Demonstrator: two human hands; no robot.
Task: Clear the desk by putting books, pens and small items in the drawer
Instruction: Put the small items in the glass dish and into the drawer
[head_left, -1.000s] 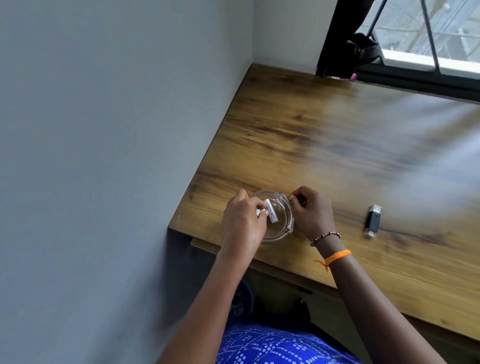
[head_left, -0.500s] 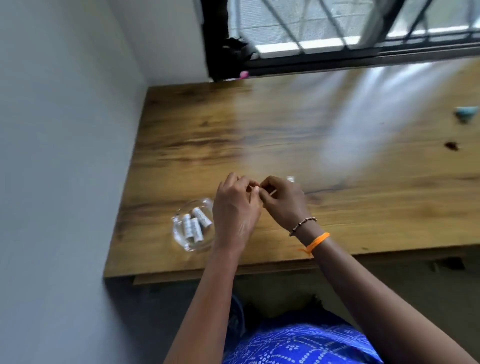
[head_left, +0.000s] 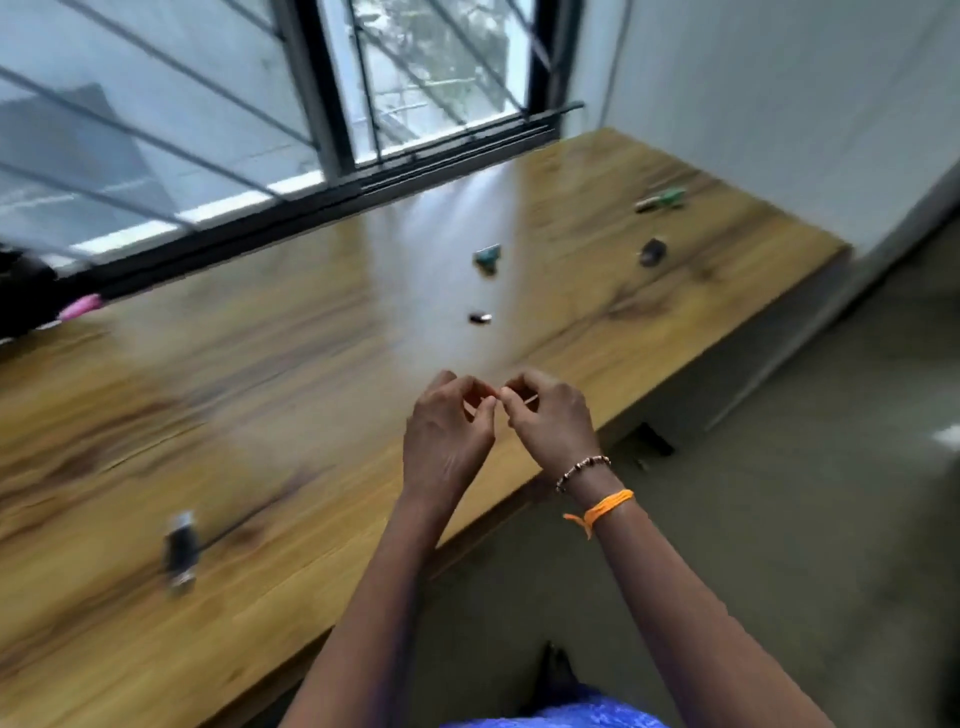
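Two hands meet above the near edge of the tabletop (head_left: 322, 364), fingertips almost touching. Left hand (head_left: 447, 436) with fingers curled inward; right hand (head_left: 553, 415) likewise curled, thumb and forefinger pinching a thin pale sliver (head_left: 530, 399) that pokes out at 3 o'clock from the pinch. What the sliver is, cannot tell: too small and blurred. Whether the left fingers grip the same piece or only close beside it, cannot tell.

Right wrist carries a beaded bracelet (head_left: 582, 470) and an orange thread band (head_left: 605, 509).

Loose items on the tabletop, all well apart from the hands:
- dark USB stick (head_left: 180, 551) with a metal end, at 8 o'clock from the hands, near the front edge.
- small dark piece with a silver end (head_left: 480, 318), at 12 o'clock, nearest to the fingers.
- teal-and-dark small item (head_left: 487, 258), farther at 12 o'clock.
- dark rounded item (head_left: 652, 253), at 1 o'clock.
- green item (head_left: 662, 200), at 1 o'clock, close to the far wall.
- pink object (head_left: 80, 306) at the far left edge by the window frame (head_left: 322, 192).

Whole view motion-blurred; item details uncertain. No container visible in view.
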